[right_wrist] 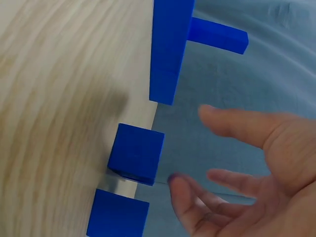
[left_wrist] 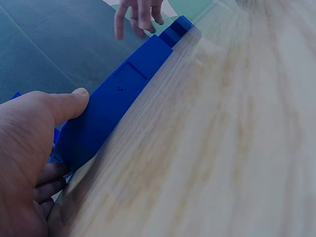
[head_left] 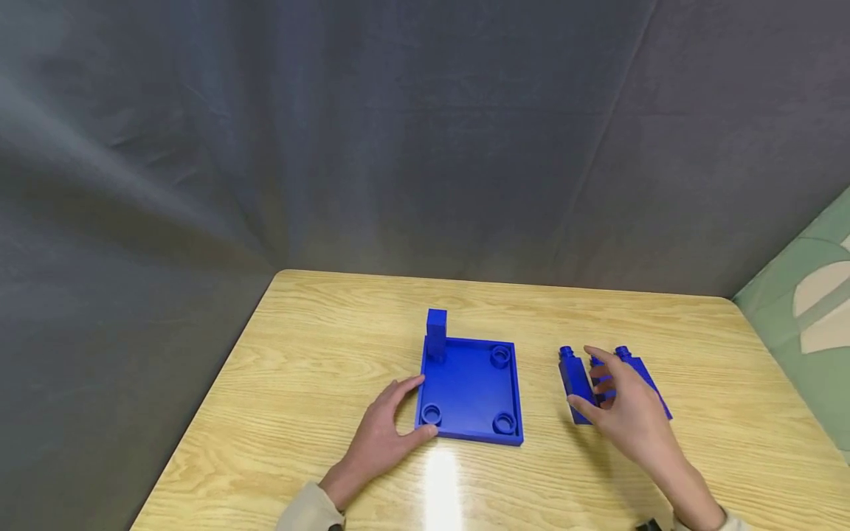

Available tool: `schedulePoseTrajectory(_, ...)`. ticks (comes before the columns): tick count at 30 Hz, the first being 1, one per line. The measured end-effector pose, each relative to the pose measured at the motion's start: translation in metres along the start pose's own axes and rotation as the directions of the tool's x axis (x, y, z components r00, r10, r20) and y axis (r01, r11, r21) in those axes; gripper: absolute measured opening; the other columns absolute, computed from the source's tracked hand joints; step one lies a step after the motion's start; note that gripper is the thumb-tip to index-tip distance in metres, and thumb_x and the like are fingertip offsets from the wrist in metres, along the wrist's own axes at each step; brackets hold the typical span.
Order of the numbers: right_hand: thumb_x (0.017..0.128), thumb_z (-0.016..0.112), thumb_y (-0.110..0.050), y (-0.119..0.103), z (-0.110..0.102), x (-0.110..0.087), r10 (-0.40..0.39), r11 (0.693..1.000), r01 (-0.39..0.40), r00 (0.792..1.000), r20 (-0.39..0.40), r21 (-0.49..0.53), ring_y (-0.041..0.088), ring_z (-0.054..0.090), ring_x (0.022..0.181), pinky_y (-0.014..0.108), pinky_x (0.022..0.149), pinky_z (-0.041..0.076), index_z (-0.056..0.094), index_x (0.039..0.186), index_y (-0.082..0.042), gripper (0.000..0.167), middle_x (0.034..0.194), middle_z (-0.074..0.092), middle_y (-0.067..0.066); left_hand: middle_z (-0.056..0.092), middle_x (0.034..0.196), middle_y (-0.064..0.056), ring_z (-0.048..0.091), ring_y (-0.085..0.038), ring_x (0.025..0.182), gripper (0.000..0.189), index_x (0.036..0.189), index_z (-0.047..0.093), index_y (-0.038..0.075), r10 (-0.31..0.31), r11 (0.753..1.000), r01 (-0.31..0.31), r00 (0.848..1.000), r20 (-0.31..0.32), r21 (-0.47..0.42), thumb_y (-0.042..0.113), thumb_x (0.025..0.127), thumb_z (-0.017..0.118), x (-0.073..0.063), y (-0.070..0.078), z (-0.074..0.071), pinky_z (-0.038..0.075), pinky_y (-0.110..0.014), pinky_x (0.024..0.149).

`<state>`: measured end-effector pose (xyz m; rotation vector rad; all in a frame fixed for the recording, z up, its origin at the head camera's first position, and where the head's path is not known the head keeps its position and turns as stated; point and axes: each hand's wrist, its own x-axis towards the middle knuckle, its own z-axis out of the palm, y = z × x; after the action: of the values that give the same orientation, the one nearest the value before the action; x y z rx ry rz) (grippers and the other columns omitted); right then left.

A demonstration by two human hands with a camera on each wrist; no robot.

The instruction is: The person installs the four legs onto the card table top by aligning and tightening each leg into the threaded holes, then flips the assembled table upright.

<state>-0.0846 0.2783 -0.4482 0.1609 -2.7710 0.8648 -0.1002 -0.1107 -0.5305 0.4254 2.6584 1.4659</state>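
Note:
A blue square tray-like base (head_left: pixel 468 387) lies flat on the table, with ring-shaped sockets at three corners. At its far left corner stands a square blue leg (head_left: pixel 436 332). My left hand (head_left: pixel 385 431) holds the base by its near left corner, thumb on the front edge and fingers along the left side. To the right, three loose blue legs lie side by side, threaded ends pointing away: a left leg (head_left: pixel 575 387), a middle leg (head_left: pixel 603 383) partly hidden, and a right leg (head_left: pixel 651 383). Above them hovers my right hand (head_left: pixel 627 413), fingers spread and holding nothing.
The wooden table (head_left: pixel 319 346) carries all the parts. Behind it and on the left hangs a dark grey curtain (head_left: pixel 432 147). A green patterned cloth (head_left: pixel 797 295) borders the right side. A small black object (head_left: pixel 648 525) shows beside the right wrist.

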Motion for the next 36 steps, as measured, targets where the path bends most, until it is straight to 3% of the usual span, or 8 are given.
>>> schedulePoseTrajectory(3, 0.079, 0.101, -0.01, 0.001, 0.003, 0.0, 0.002, 0.998, 0.002, 0.998, 0.066, -0.056, 0.035, 0.075, 0.092, 0.045, 0.069, 0.065, 0.058, 0.151, 0.005, 0.086, 0.113, 0.071, 0.022, 0.053, 0.169, -0.003, 0.035, -0.049, 0.162, 0.083, 0.165, 0.054, 0.03, 0.005, 1.0, -0.005, 1.0, -0.005, -0.004, 0.053, 0.092, 0.087, -0.001, 0.0, -0.001, 0.025, -0.081, 0.126)
schedulePoseTrajectory(6, 0.078, 0.102, -0.014, 0.001, 0.006, 0.001, 0.02, 0.995, -0.01, 0.994, 0.105, -0.101, 0.032, 0.074, 0.089, 0.05, 0.069, 0.064, 0.062, 0.149, 0.004, 0.083, 0.107, 0.073, 0.015, 0.053, 0.169, -0.003, 0.035, -0.05, 0.162, 0.083, 0.165, 0.054, 0.028, 0.013, 1.0, -0.013, 1.0, -0.004, -0.006, 0.053, 0.093, 0.087, -0.002, 0.0, -0.001, 0.025, -0.081, 0.126)
schedulePoseTrajectory(14, 0.074, 0.105, -0.018, 0.002, 0.008, -0.001, 0.017, 0.981, -0.002, 0.997, 0.073, -0.195, 0.032, 0.074, 0.082, 0.04, 0.054, 0.055, 0.069, 0.14, 0.004, 0.079, 0.101, 0.077, 0.019, 0.053, 0.169, -0.003, 0.034, -0.049, 0.162, 0.083, 0.164, 0.054, 0.03, 0.002, 1.0, -0.002, 1.0, -0.003, -0.009, 0.053, 0.092, 0.088, -0.002, 0.001, -0.001, 0.025, -0.081, 0.126)
schedulePoseTrajectory(23, 0.072, 0.106, -0.021, 0.005, 0.009, -0.003, 0.031, 0.975, -0.007, 0.994, 0.104, -0.223, 0.041, 0.078, 0.088, 0.047, 0.055, 0.059, 0.065, 0.144, 0.006, 0.087, 0.105, 0.077, 0.03, 0.053, 0.169, -0.004, 0.035, -0.05, 0.161, 0.083, 0.164, 0.055, 0.029, 0.009, 1.0, -0.009, 1.0, -0.005, -0.001, 0.052, 0.092, 0.088, -0.001, 0.001, 0.0, 0.026, -0.081, 0.125)
schedulePoseTrajectory(29, 0.072, 0.105, -0.019, 0.006, 0.012, -0.004, 0.015, 0.976, 0.006, 0.995, 0.098, -0.216, 0.031, 0.073, 0.078, 0.039, 0.05, 0.051, 0.066, 0.144, 0.006, 0.085, 0.095, 0.075, 0.02, 0.054, 0.168, -0.004, 0.035, -0.049, 0.161, 0.083, 0.164, 0.055, 0.029, 0.017, 1.0, -0.017, 1.0, -0.004, -0.004, 0.052, 0.092, 0.087, 0.0, 0.001, 0.0, 0.026, -0.08, 0.126)
schedulePoseTrajectory(36, 0.073, 0.104, -0.015, 0.003, 0.018, -0.004, -0.012, 0.981, 0.03, 0.996, 0.091, -0.192, 0.019, 0.057, 0.071, 0.035, 0.053, 0.045, 0.066, 0.143, 0.004, 0.082, 0.087, 0.067, 0.008, 0.054, 0.168, -0.003, 0.034, -0.049, 0.162, 0.082, 0.164, 0.055, 0.028, 0.014, 1.0, -0.014, 1.0, -0.003, -0.01, 0.052, 0.092, 0.088, 0.0, 0.0, 0.0, 0.026, -0.08, 0.126)
